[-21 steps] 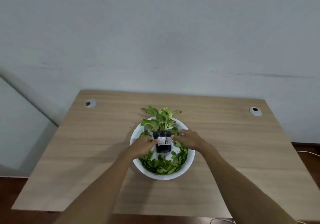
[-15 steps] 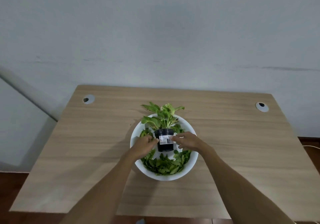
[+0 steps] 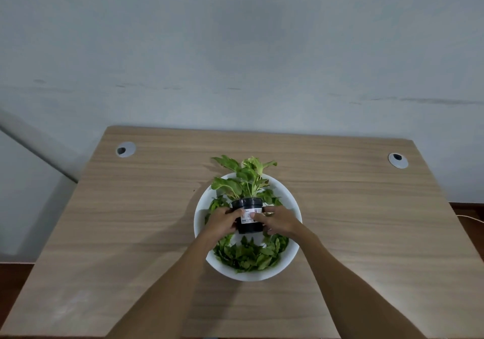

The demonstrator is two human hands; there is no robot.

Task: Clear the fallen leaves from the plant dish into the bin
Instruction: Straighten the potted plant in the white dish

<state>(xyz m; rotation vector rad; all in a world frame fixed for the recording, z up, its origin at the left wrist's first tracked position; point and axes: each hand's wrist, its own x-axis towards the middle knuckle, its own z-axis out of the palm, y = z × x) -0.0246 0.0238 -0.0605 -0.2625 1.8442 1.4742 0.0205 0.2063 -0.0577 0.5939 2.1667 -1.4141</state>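
On the wooden desk we see the white plant dish with fallen leaves heaped round its floor, then our left hand and right hand wrapped round either side of the black pot standing at its middle.

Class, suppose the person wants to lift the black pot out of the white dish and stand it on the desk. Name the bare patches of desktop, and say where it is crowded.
Bare desk lies left of the white dish, toward the left cable hole, and right of it toward the right cable hole. Crowded: the dish itself, filled by fallen leaves, the black pot, the left hand and right hand.
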